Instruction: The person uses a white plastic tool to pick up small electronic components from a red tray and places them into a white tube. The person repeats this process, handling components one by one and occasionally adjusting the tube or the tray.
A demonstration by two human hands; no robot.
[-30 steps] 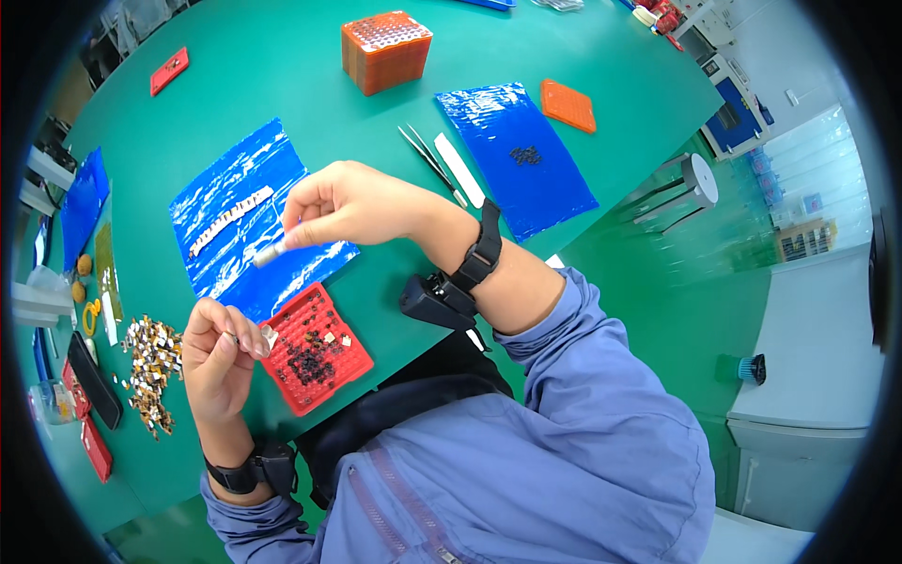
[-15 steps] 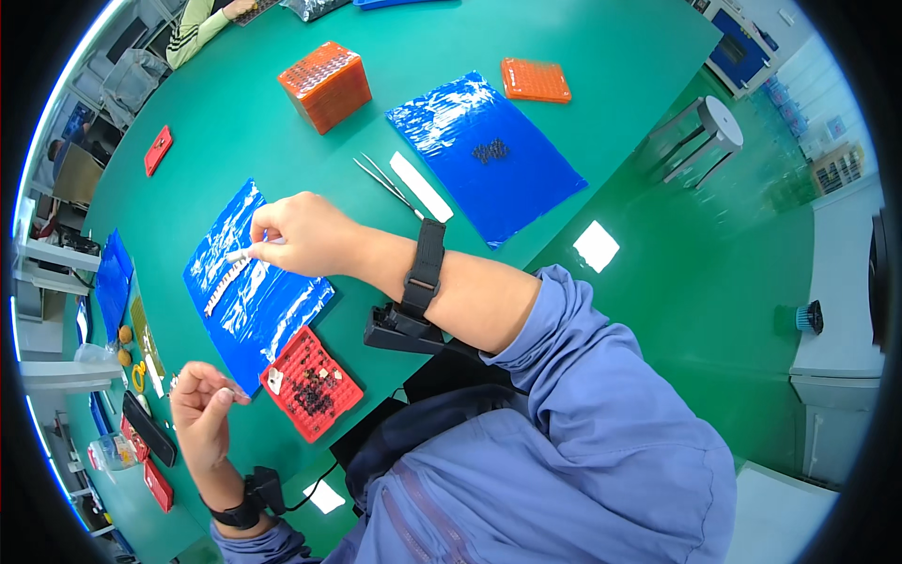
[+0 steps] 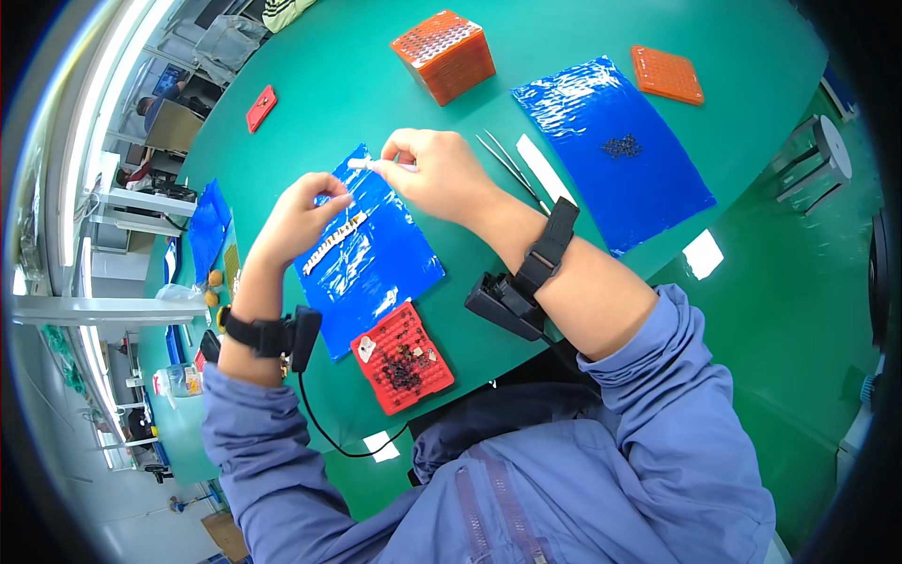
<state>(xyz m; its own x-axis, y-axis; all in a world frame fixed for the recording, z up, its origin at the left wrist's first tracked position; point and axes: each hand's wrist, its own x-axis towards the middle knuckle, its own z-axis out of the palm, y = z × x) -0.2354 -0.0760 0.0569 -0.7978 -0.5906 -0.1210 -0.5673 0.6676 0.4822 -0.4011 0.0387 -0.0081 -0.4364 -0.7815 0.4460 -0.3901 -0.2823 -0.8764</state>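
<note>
Above the far end of a glossy blue sheet (image 3: 399, 249), my right hand (image 3: 442, 174) pinches a slim white stick-like piece (image 3: 359, 164) whose tip points left. My left hand (image 3: 305, 221) hovers at the sheet's left side, thumb and fingertips pressed together. Whatever those fingertips hold, if anything, is too small to make out. Between and below the hands, a row of small whitish pieces (image 3: 335, 242) lies on the sheet. Against its near end sits a red pitted tray (image 3: 421, 371) with many small black parts and a few whitish bits.
Tweezers (image 3: 512, 164) and a white strip (image 3: 545, 169) lie right of my right hand. Beyond them, a second blue sheet (image 3: 658, 193) carries a pile of black parts (image 3: 621, 146). An orange tray stack (image 3: 451, 61), an orange tray (image 3: 667, 75) and a small red tray (image 3: 261, 109) stand farther back.
My left hand has moved up and forward from beside the red tray to the blue sheet. My right hand still holds the white stick, now nearer the sheet's far end. The view has shifted left.
</note>
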